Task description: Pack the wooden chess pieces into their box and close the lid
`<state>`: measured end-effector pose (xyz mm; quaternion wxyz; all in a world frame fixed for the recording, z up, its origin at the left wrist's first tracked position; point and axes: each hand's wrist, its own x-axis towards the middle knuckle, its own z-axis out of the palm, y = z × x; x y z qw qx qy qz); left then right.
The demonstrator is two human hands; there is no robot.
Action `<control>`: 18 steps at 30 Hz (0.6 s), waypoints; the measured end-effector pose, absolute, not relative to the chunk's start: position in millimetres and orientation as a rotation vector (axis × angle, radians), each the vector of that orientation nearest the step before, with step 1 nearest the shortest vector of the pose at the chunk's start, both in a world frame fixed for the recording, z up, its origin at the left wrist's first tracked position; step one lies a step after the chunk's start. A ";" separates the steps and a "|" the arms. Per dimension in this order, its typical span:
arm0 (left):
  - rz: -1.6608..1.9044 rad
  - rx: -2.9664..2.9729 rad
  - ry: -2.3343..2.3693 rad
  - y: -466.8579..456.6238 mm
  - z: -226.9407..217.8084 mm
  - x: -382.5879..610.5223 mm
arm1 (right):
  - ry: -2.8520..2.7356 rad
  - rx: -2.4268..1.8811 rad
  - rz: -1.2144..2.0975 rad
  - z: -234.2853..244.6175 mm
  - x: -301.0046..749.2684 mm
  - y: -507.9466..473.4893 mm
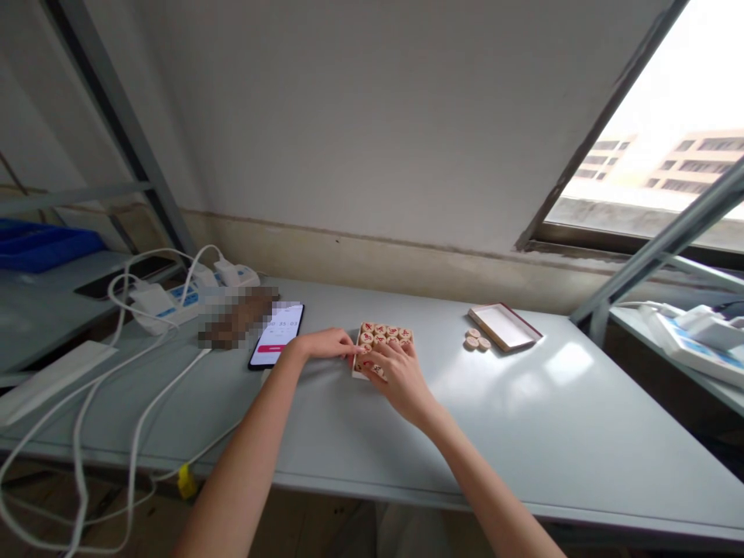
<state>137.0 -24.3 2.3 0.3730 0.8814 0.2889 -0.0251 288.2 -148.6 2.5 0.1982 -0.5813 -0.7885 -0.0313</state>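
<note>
A small open box [356, 370] on the grey table is packed with round wooden xiangqi pieces [380, 339], their faces marked with red characters. My left hand [331, 343] grips the box at its left side, its fingertips partly hidden behind the wall. Over the front part of the box lies my right hand [401, 376], thumb and fingers curved round a piece near the front left corner. Its palm and fingers cover several pieces at the front right. To the right, three loose pieces [477, 340] lie beside the box lid [505, 325], which rests with its white inside up.
A phone [279, 335] with a lit timer screen lies left of my left hand. Behind it are a blurred brown object [238, 322] and a white power strip [191, 298]. White cables [136, 418] run over the left table edge. Metal frame posts [598, 310] stand at both sides.
</note>
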 end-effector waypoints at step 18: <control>-0.062 2.250 0.703 -23.2 2.9 135.5 | -2.116 -1.696 -0.132 1.5 294.3 -157.3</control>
